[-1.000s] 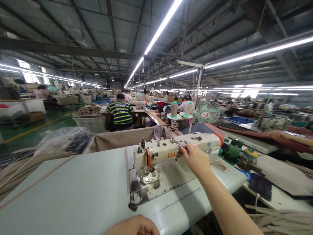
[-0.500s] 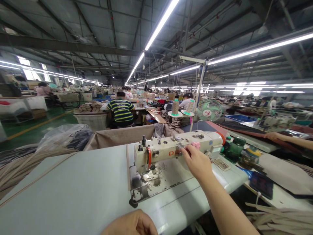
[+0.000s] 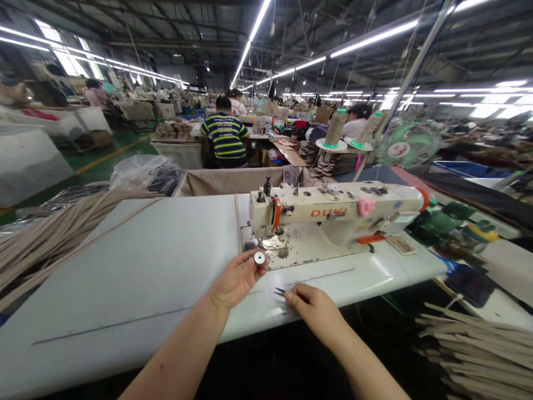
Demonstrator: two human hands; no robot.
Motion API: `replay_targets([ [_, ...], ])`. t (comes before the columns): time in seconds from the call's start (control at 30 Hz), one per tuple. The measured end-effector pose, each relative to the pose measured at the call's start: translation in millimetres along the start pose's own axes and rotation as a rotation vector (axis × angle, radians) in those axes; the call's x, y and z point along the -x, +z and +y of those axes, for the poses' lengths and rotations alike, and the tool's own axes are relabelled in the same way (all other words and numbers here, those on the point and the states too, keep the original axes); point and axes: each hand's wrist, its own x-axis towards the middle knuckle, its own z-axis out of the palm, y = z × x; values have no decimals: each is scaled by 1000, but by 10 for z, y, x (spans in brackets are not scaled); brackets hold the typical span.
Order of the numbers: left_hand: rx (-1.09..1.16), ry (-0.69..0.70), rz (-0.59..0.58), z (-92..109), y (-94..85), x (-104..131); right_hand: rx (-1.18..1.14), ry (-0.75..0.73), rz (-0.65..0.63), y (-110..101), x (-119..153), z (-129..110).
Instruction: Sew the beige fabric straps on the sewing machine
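Note:
My left hand (image 3: 239,278) is closed around a small white-faced bobbin (image 3: 259,258), pinched in the fingertips just in front of the sewing machine's needle area. My right hand (image 3: 312,303) grips a pair of thread snips (image 3: 280,291) over the front of the table, its two dark points aimed left towards the left hand. Behind both hands stands the white sewing machine (image 3: 333,203), with a stained metal bed and a pink lump (image 3: 366,208) stuck on its arm.
Bundles of beige strips lie at left (image 3: 75,233) and lower right (image 3: 478,344). Two thread cones (image 3: 335,130) and a green fan (image 3: 408,145) stand behind the machine. A dark phone (image 3: 468,284) lies at right. A person in a striped shirt (image 3: 225,139) sits ahead.
My right hand has come down from the machine's arm to the table front with the snips. My left hand has risen into full view with the bobbin. The camera view has tilted down.

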Motion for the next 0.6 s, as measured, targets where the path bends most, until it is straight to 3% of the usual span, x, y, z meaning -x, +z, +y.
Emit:
replay_targets([
  [0.4,16,47,4,19,23,-7,226,-49,-42,160,54,-214],
  [0.6,53,89,41,38,-13,-38,115,-14,34,134,59,-14],
])
